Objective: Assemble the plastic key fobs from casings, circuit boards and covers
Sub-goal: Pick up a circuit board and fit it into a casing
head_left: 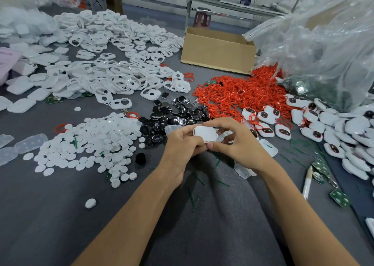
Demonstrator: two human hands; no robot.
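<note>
- Grip: left hand [182, 144] and right hand [240, 142] pinch white casing [205, 133] between them; long axis runs hand to hand.
- Rightward, nearer right hand: finished fobs [312, 134].

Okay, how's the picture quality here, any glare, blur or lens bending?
Head view: soft, even light, only faint shadows; the wide lens bends lines near the edges; glare on the crinkled clear plastic bag and the shiny black oval pieces; the white rounded plastic casing between the left hand and right hand is sharp; the top-left corner looks blurred.
</note>
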